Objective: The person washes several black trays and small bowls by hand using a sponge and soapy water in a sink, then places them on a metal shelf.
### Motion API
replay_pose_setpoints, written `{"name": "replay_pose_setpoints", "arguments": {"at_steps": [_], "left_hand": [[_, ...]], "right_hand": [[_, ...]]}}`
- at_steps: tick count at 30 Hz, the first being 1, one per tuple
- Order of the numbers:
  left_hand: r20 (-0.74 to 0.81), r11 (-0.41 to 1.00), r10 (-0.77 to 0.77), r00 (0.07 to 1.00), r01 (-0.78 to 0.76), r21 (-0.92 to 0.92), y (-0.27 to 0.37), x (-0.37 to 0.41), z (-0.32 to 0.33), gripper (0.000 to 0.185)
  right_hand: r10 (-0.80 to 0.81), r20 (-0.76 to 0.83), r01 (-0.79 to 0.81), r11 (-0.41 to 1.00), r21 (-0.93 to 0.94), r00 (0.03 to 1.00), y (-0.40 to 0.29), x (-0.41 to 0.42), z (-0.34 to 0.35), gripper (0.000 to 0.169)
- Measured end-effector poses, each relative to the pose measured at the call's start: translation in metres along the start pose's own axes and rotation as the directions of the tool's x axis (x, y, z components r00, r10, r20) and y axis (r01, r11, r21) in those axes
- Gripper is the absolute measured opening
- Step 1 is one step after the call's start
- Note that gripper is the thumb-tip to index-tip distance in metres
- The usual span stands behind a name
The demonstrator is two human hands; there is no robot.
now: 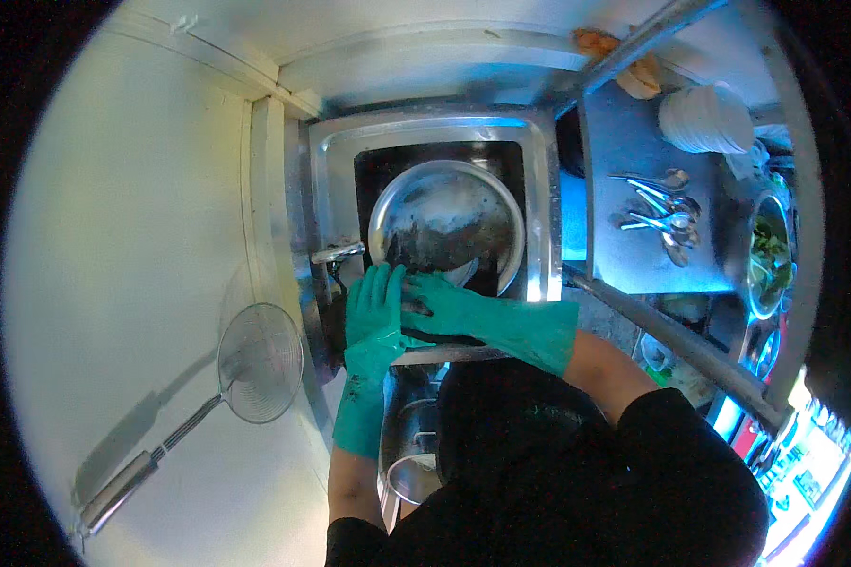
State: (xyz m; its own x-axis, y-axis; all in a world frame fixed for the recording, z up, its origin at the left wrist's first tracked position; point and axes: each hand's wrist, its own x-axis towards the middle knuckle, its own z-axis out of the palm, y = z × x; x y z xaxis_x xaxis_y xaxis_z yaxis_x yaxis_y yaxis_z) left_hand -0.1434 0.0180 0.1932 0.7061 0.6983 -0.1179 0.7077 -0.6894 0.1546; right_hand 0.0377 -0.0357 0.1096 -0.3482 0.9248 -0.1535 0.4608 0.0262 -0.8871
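Note:
Green rubber gloves cover both my hands over the near edge of a stainless steel sink [541, 212]. My left hand [372, 312] lies with its fingers stretched forward, and no object shows in it. My right hand [432, 305] comes across from the right and meets the left beside its thumb. Its fingertips are partly hidden, so whether it grips anything is unclear. Just beyond the gloves, a large round metal basin [443, 205] sits in the sink, with dark liquid or shadow inside. Part of a pale rounded object [462, 273] shows at the basin's near side.
A metal tap [337, 253] juts in from the sink's left. A wire-mesh strainer [260, 365] hangs on the left wall. At right, a metal shelf [617, 266] holds several spoons [674, 216] and stacked white dishes [705, 119]. Beyond lies a bowl of green leaves [769, 248].

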Motion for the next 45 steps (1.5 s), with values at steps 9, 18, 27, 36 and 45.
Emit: {"name": "replay_pose_setpoints", "arguments": {"at_steps": [9,18,27,36,45], "left_hand": [[-0.117,0.913,0.009,0.993,-0.056,-0.404,-0.010,0.029,0.002,0.040],[0.124,0.739,-0.444,0.887,0.441,-0.509,0.008,0.084,-0.061,0.050],[0.259,0.216,-0.554,0.791,0.437,-0.873,0.040,0.053,-0.122,0.055],[0.333,-0.137,-0.623,0.708,0.320,-0.937,0.079,0.008,-0.140,0.059],[0.335,-0.277,-0.627,0.704,0.200,-0.940,0.102,0.031,-0.143,0.065]], "right_hand": [[0.335,-0.014,-0.313,0.894,0.321,0.942,-0.057,-0.045,-0.132,0.023],[0.217,-0.434,0.161,0.713,0.682,0.875,-0.143,-0.002,-0.202,0.016],[0.060,-0.825,0.421,0.838,0.347,0.561,-0.144,0.036,-0.111,0.034],[0.638,-0.226,0.345,-0.068,0.936,0.737,-0.063,0.041,-0.093,0.039],[0.035,-0.770,0.276,0.922,0.271,0.637,-0.135,0.020,-0.066,0.034]]}}
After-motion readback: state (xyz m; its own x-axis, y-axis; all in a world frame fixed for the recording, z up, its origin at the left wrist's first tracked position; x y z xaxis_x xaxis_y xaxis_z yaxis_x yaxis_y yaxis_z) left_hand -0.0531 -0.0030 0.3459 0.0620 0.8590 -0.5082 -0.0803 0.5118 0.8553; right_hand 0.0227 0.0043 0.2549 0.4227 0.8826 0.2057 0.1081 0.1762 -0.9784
